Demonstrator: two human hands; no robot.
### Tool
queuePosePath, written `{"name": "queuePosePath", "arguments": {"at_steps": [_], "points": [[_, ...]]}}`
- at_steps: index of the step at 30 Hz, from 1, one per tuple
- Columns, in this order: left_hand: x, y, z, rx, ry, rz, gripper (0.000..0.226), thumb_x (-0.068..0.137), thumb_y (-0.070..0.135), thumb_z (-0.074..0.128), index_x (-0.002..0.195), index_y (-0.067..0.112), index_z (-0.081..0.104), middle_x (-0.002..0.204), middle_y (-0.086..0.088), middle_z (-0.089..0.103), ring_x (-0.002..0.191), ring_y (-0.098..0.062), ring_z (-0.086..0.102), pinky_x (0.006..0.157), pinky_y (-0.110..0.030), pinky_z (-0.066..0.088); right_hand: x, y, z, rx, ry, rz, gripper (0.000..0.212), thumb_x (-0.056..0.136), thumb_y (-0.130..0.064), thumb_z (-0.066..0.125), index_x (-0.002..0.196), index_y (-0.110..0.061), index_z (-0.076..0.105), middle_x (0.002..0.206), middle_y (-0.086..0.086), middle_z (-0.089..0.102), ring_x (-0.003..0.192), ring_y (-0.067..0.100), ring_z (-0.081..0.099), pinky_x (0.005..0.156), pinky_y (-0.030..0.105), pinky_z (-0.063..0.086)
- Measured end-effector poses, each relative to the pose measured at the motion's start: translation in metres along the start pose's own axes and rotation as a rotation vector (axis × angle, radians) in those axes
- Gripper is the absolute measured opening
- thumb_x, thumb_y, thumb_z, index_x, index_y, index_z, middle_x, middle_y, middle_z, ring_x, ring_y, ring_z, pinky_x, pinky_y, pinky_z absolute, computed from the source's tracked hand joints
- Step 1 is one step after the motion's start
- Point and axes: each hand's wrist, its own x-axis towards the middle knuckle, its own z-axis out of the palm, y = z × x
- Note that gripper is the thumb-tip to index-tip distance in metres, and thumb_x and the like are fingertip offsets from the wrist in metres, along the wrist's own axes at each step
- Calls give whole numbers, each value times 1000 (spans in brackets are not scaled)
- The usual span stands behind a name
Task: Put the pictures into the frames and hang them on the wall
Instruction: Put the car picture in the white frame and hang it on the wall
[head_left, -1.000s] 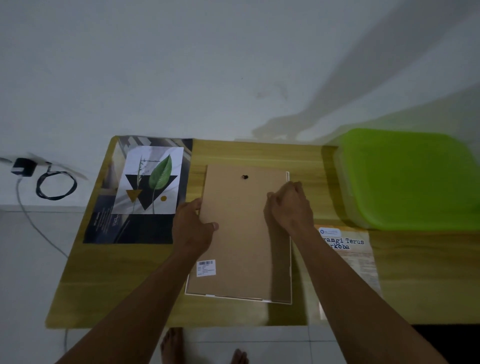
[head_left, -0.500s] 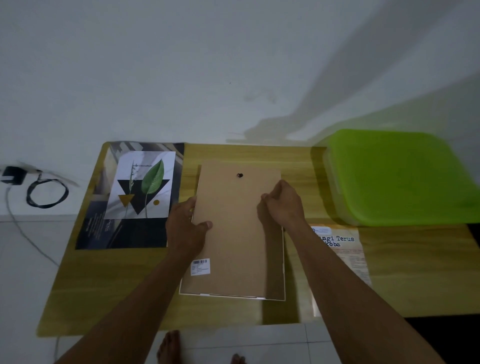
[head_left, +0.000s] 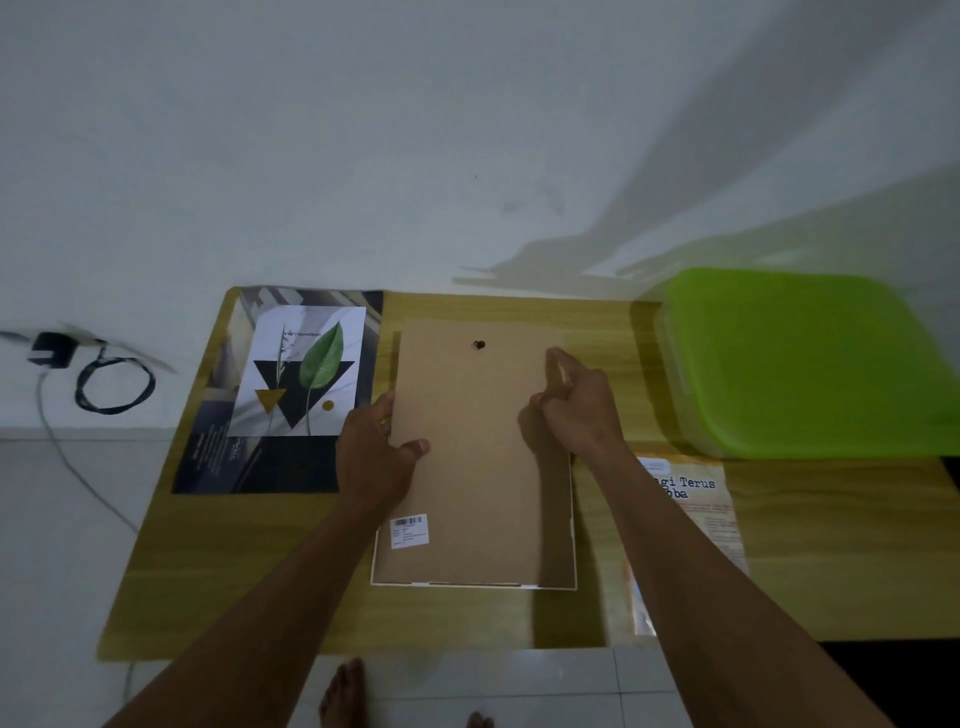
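A picture frame (head_left: 475, 467) lies face down in the middle of the wooden table (head_left: 218, 571), its brown backing board up and a thin white rim showing at the near edge. A hanging hole (head_left: 478, 345) sits near its far end. My left hand (head_left: 374, 457) grips the board's left edge, thumb on top. My right hand (head_left: 574, 405) pinches the board's right edge and lifts it slightly. A leaf picture (head_left: 298, 371) lies on a dark poster (head_left: 260, 462) to the left.
A green plastic lid or box (head_left: 800, 364) fills the table's far right. A printed sheet with text (head_left: 685, 519) lies under my right forearm. A black cable and plug (head_left: 93, 379) lie on the floor at left. The white wall (head_left: 467, 130) rises behind the table.
My right hand has opened a little and slid along the right edge, raising that side of the backing board. My left hand stays on the left edge.
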Motion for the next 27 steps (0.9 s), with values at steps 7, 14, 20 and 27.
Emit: {"name": "queuePosePath", "arguments": {"at_steps": [7, 14, 20, 27], "points": [[-2, -3, -7, -15, 5, -7, 70, 72, 15, 82, 135, 10, 52, 118, -11, 63, 105, -29, 60, 90, -39, 50, -20, -10, -13, 240, -44, 23, 57, 82, 5, 69, 134, -10, 54, 78, -5, 56, 75, 10, 57, 70, 20, 48], [-3, -8, -11, -58, -22, -6, 72, 72, 13, 82, 137, 9, 51, 118, -12, 61, 103, -27, 59, 88, -36, 50, -36, 1, -18, 326, -218, -7, 84, 83, 22, 51, 152, -22, 33, 81, 5, 70, 73, 10, 62, 71, 17, 50], [-4, -9, -16, -111, -71, 38, 67, 75, 8, 79, 136, 11, 52, 118, -10, 66, 92, -18, 60, 74, -23, 48, -41, 11, -14, 284, -117, -30, 76, 84, 19, 54, 149, -19, 40, 76, -1, 51, 67, 5, 52, 68, 15, 47], [1, -16, -19, -121, -91, 24, 87, 70, 12, 84, 145, 15, 40, 123, -10, 63, 99, -26, 63, 86, -42, 55, -44, 15, -11, 276, -90, -64, 71, 87, 9, 61, 145, -27, 46, 84, -3, 54, 78, 9, 57, 86, 36, 53]]}}
